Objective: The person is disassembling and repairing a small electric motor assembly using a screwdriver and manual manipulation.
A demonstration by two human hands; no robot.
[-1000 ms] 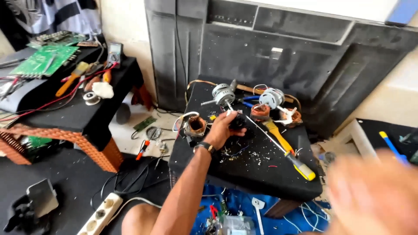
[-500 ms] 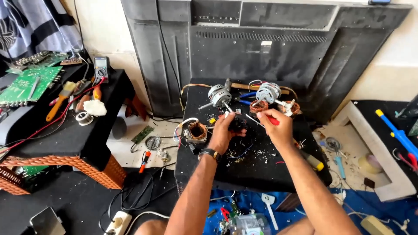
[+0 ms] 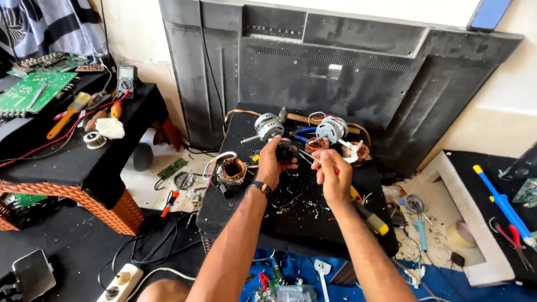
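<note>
Over the middle of the black desk point(image 3: 335, 235), the left hand point(image 3: 272, 163) is closed around a small black part point(image 3: 285, 151), while the right hand point(image 3: 331, 176) pinches a thin red-handled tool point(image 3: 318, 160) whose tip reaches toward that part. A copper-wound stator point(image 3: 234, 169) sits just left; two grey motors point(image 3: 269, 126) lie farther back.

Small black part point(image 3: 285, 151) sits mostly inside the left hand point(image 3: 272, 165), so its shape can't be read. Right hand point(image 3: 331, 174) pinches a thin red-handled tool point(image 3: 319, 162); tip too fine to tell if it touches the part. Circuit board point(image 3: 28, 92) is cut by the left edge. Blue cloth point(image 3: 291, 268) runs off the bottom. Debris on the counter point(image 3: 313, 223) too small to identify.
</note>
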